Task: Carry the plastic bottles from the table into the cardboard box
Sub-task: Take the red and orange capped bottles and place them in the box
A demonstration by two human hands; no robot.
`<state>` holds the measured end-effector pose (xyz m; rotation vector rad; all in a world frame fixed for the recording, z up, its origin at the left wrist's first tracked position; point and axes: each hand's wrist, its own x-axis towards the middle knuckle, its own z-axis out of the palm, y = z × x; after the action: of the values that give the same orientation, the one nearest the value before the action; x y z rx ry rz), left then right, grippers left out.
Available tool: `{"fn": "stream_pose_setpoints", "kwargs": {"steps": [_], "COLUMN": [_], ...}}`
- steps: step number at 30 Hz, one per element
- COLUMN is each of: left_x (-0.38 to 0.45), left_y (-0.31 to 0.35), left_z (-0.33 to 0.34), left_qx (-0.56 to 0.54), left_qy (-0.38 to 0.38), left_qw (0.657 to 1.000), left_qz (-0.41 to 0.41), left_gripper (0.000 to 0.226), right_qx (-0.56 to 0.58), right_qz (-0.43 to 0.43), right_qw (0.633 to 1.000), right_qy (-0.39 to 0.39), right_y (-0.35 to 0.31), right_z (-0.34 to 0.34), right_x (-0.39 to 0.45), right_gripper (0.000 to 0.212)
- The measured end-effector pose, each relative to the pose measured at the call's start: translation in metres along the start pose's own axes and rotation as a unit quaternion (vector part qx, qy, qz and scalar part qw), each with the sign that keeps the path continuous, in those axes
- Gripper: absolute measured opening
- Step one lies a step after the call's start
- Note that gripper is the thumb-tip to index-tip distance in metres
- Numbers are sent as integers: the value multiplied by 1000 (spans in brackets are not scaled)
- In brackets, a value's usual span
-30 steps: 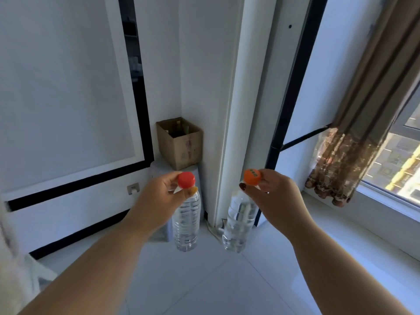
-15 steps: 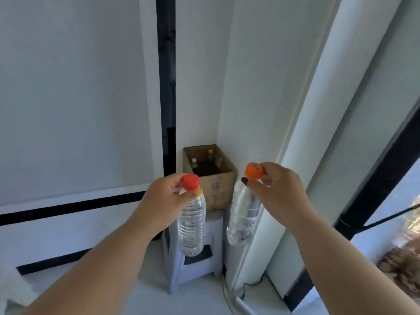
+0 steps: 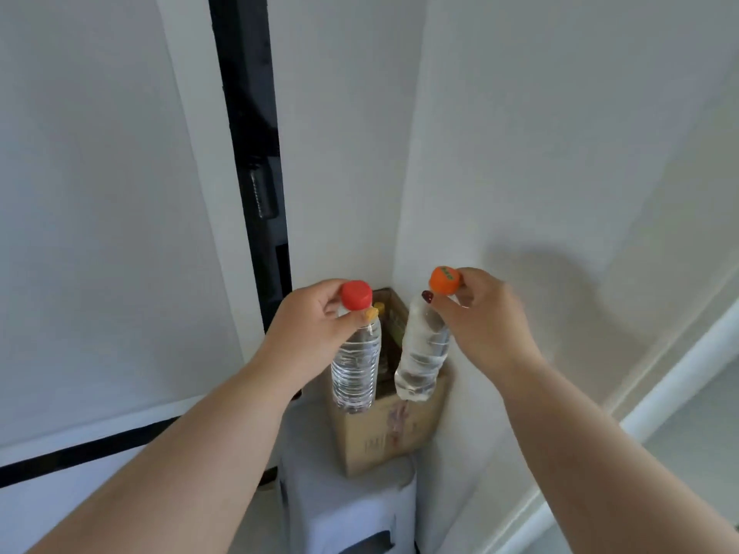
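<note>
My left hand grips a clear plastic bottle with a red cap by its neck, and it hangs upright. My right hand pinches a second clear bottle with an orange cap at the neck; this one tilts slightly. Both bottles hang over the open top of the brown cardboard box, which stands in the wall corner. Inside the box I glimpse the yellow cap of another bottle; the rest of the inside is hidden behind the held bottles.
The box rests on a white plastic stool. White walls close in behind and on the right. A black vertical frame runs down the wall on the left, and a black strip crosses low on the left wall.
I have come much closer to the corner: the box and stool have grown and now sit right under the two bottles. Both hands keep their grip on the bottle necks.
</note>
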<state>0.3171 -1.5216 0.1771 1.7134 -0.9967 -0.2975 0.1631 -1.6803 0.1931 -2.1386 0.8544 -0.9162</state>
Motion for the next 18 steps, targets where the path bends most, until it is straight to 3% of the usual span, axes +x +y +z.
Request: {"fn": "stream_pose_setpoints", "kwargs": {"steps": [6, 10, 12, 14, 18], "left_x": [82, 115, 125, 135, 146], "left_y": [-56, -106, -128, -153, -197], "left_z": [23, 45, 56, 69, 94], "left_qx": [38, 38, 40, 59, 117], "left_qy": [-5, 7, 1, -6, -24], "left_qw": [998, 994, 991, 987, 972], "left_qz": [-46, -107, -125, -152, -205], "left_gripper": [33, 26, 35, 44, 36], "right_qx": [3, -13, -25, -20, -31], "right_qz": [27, 54, 62, 75, 129], "right_qw": [999, 996, 993, 990, 977], "right_qy": [-28, -68, -92, -114, -167], "right_y": [54, 103, 126, 147, 187], "right_z": [63, 110, 131, 152, 189], "right_x": [80, 113, 121, 126, 130], "right_gripper": [11, 11, 7, 18, 16]}}
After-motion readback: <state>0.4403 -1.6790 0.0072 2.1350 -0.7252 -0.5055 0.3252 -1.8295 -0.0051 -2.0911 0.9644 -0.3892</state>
